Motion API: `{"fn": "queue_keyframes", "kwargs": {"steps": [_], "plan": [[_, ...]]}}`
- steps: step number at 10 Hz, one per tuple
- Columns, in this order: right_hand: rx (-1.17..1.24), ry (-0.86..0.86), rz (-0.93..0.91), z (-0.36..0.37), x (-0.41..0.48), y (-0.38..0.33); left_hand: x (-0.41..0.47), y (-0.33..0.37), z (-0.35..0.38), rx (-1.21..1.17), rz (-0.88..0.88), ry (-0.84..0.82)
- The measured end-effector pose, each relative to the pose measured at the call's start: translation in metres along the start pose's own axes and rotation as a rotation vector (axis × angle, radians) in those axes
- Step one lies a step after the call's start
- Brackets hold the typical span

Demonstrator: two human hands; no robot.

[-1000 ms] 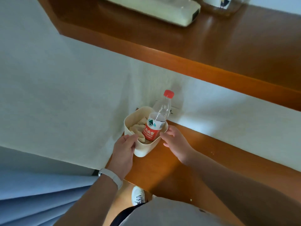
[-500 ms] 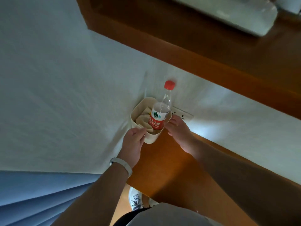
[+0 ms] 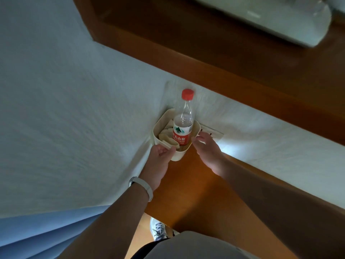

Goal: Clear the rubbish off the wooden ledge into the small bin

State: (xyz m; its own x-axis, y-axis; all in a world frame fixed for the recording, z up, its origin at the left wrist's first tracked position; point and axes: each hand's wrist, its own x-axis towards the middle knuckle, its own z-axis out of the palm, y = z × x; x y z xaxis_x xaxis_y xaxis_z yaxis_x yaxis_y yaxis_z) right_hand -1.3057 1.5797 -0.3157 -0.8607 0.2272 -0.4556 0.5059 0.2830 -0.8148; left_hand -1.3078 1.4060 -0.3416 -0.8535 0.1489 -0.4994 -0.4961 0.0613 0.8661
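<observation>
Inside bin [image 3: 177,157], bottle [image 3: 183,126] base hidden; white device [image 3: 280,15] cut off by top edge.

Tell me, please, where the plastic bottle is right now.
Centre of the head view: the plastic bottle stands in the small bin on the wooden ledge, against the wall.

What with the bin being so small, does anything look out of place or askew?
Yes: the bottle stands in the small bin with most of it sticking out above the rim, plainly too tall to fit. Tissues lie beside it inside. The left hand grips the bin's near rim.
</observation>
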Motion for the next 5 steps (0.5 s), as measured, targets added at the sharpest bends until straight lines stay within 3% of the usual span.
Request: {"fn": "queue_keyframes", "kwargs": {"steps": [3,5], "plan": [[-0.18,-0.059,-0.123,-0.015,-0.032,-0.013,-0.02,0.007,-0.009,0.189,-0.022,0.071],[-0.407,-0.043,-0.235,-0.028,-0.049,-0.003,-0.062,0.026,-0.013,0.535,0.18,0.142]]}}
